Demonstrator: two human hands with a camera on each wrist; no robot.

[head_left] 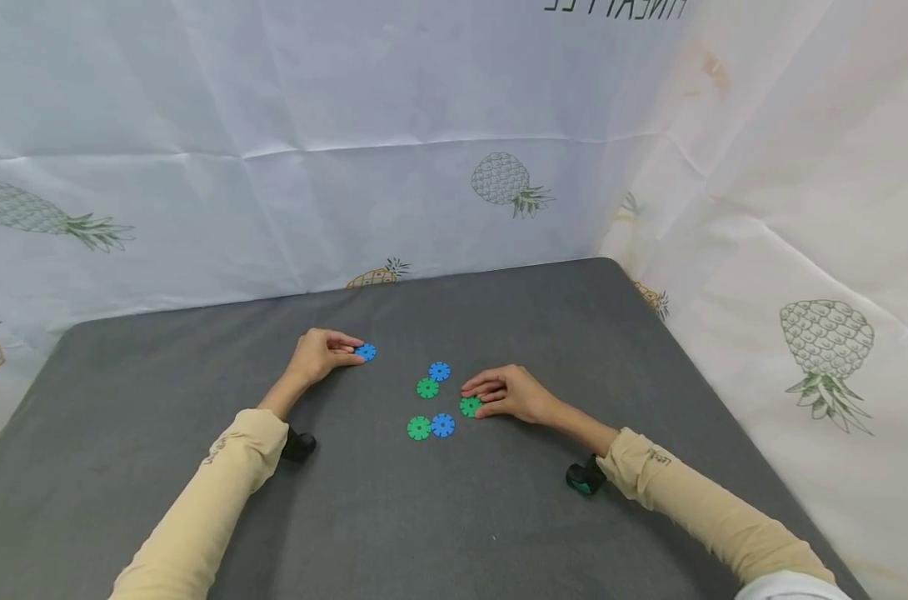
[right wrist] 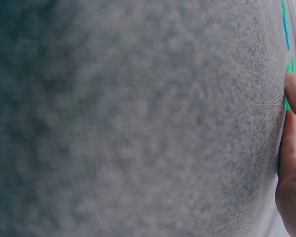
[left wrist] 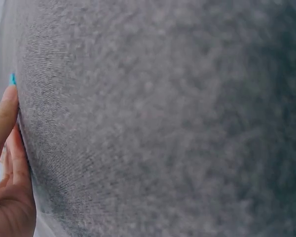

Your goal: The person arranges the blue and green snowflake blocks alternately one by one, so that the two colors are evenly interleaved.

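Roughly mid-table on the gray surface (head_left: 379, 533), with twelve o'clock straight ahead in the head view, the nearest things are a near green disc (head_left: 413, 428) and, at its three o'clock, a near blue disc (head_left: 449, 426), side by side; whether their rim slots interlock, I cannot tell. Both look like thin, stiff plastic, light and probably slick, likelier to skid than bend. The rim seems the place to take hold, thumb and fingers on opposite edges, since a flat disc offers little to get under.

At the near blue disc's two o'clock, the right hand (head_left: 520, 394) holds a rim-held green disc (head_left: 466, 408) between thumb and fingers. Beyond, at twelve o'clock from the near green disc, lie a far green disc (head_left: 422, 388) and, at its one o'clock, a far blue disc (head_left: 444, 372). At the far green disc's ten o'clock, the left hand (head_left: 317, 354) pinches an outer blue disc (head_left: 370, 352); its slotted edge should give fingertips some bite. Breakage seems unlikely, though twisting could strain the slots. Farthest off hangs the pineapple-printed cloth (head_left: 349, 200).
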